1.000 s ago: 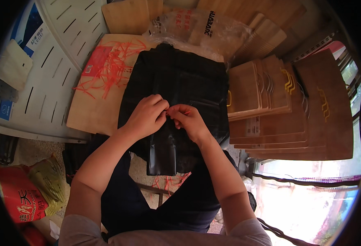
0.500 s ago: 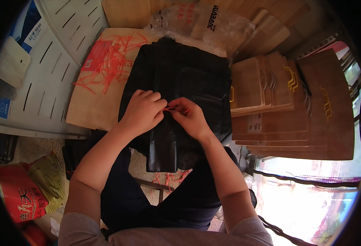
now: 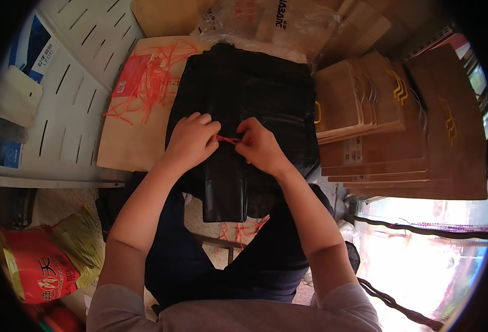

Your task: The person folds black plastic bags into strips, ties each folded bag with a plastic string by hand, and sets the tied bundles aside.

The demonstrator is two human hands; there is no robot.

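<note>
A short length of red plastic string is stretched between my two hands, over a dark stack of black plastic bags. My left hand is closed, pinching one end of the string. Across from it, my right hand pinches the other end with thumb and bent fingers. The bags lie across a light wooden board in front of me, and a folded flap hangs from their near edge above my lap. Whether the string passes around any part of the bags is hidden by my fingers.
Loose red strings lie tangled on the wooden board to the left. Brown wooden boards with yellow handles stand at the right. Clear plastic wrapping lies behind. A red and yellow sack is at lower left.
My hands have drawn apart, and more of the red string shows taut between them. The whole view has shifted slightly.
</note>
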